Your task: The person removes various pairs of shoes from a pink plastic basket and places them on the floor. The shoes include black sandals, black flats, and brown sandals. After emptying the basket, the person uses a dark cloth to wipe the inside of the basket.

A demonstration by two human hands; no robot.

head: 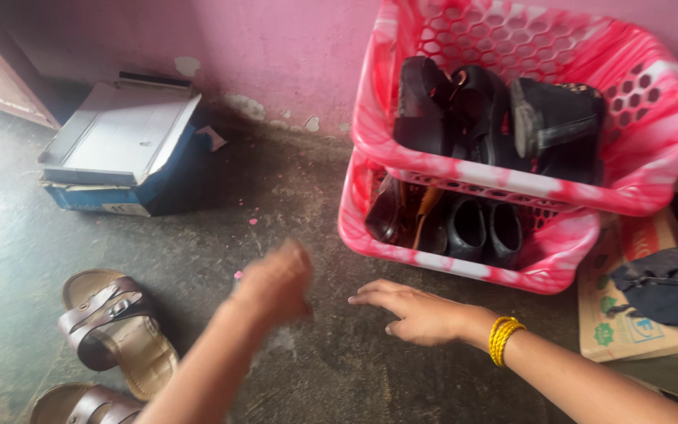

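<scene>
Hands over bare floor: left hand (276, 284) blurred, grip unreadable; right hand (413, 312) flat, fingers spread, empty.
Nearest, just beyond: lower pink basket (464, 265), dark shoes inside half-hidden by upper basket (629, 192). Brown sandals (115, 330) left, one cropped.

Left hand (276, 284) blurred, raised, fingers loosely curled, empty, right hand (413, 312) flat, palm down, fingers spread, forearms both reaching forward
</scene>
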